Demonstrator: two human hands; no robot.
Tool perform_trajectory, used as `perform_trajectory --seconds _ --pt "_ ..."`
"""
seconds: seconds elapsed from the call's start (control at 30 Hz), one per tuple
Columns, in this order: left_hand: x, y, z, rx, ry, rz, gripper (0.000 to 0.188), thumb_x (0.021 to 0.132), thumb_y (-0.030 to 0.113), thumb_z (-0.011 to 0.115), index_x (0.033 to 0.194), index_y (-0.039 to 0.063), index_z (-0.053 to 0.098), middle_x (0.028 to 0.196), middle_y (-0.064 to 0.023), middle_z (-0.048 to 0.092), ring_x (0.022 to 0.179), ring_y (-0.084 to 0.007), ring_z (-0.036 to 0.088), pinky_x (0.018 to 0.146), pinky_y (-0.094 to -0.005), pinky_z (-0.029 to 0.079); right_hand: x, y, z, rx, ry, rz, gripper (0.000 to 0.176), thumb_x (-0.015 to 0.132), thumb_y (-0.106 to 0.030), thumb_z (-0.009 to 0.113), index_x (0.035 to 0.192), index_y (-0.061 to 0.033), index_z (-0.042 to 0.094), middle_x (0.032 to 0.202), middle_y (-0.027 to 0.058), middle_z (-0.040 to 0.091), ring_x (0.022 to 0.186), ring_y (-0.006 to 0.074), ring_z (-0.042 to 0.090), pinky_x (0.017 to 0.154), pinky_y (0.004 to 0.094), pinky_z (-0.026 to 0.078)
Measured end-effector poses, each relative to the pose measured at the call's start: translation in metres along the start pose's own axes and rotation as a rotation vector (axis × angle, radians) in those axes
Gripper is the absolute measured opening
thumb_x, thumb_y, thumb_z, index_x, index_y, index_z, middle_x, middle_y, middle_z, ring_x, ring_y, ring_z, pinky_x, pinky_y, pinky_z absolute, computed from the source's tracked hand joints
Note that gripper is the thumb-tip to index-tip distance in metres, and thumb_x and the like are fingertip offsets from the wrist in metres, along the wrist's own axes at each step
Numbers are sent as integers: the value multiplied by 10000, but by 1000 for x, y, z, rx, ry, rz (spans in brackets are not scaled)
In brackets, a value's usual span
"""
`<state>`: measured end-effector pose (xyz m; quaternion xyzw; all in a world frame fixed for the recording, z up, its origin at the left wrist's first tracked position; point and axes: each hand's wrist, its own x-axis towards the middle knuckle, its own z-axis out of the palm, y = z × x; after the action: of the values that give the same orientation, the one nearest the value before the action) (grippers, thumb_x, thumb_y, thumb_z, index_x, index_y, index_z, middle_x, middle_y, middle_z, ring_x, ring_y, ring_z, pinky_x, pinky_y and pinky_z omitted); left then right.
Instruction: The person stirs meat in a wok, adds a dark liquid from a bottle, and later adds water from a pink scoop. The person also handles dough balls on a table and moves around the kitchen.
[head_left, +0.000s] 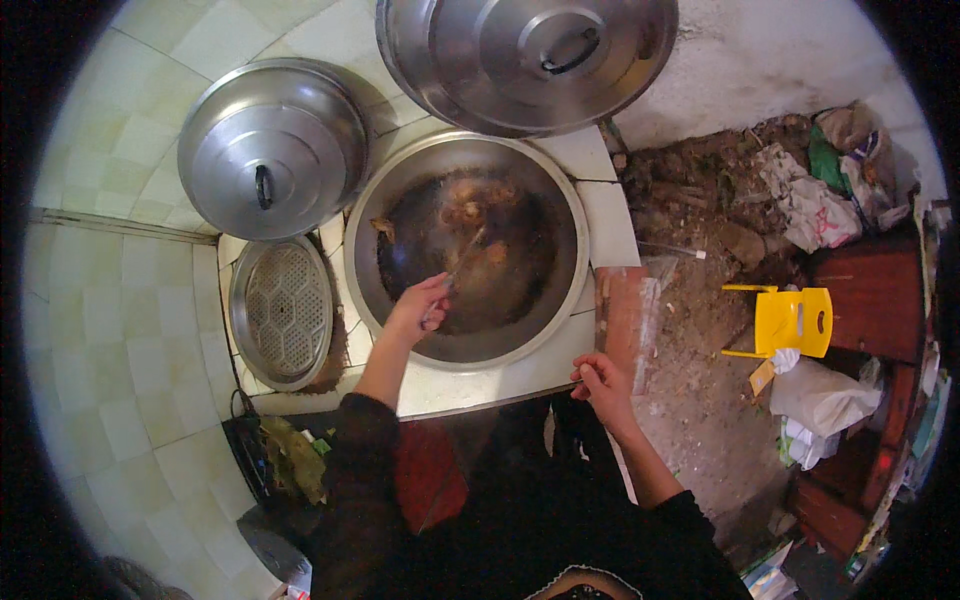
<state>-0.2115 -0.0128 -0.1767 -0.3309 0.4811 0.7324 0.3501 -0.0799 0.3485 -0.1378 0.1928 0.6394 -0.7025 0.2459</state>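
Note:
My left hand grips the handle of a long thin cooking utensil that reaches into a large wok set in a tiled stove top. The utensil's far end is among the food, so its shape is hidden. Brown chunks of food sit in dark liquid at the wok's far side, blurred by haze. A small brown piece clings near the left wall. Over the stove's front right edge hovers my right hand, fingers loosely bent, with nothing visible in it.
Two metal lids, one large and one smaller, lean behind the wok. A perforated steamer tray stands at left. A reddish board adjoins the stove's right edge. Rightward are a yellow chair, sacks and a plastic bag.

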Motion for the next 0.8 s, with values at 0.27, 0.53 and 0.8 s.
perform_trajectory --seconds 0.27,0.53,0.8 --pt "-39 48 -17 225 188 138 410 945 188 537 1350 197 478 686 -41 535 423 -103 388 353 -225 280 2 5 -13 -27 37 12 194 973 -198 500 1088 -61 575 888 61 616 619 119 596 587 242 484" --pt "21 32 11 1120 285 232 359 869 182 571 1214 88 605 827 -124 652 616 -155 583 526 -318 466 4 13 -8 -29 3 -13 206 970 -181 510 1100 -37 581 875 72 634 620 129 606 574 253 512" --pt "-133 -35 -15 1063 307 95 403 914 245 558 1312 186 566 663 -70 628 488 -115 564 476 -279 483 4 27 -8 -211 -214 83 212 963 -193 525 1104 -40 566 888 59 623 647 126 604 554 258 495"
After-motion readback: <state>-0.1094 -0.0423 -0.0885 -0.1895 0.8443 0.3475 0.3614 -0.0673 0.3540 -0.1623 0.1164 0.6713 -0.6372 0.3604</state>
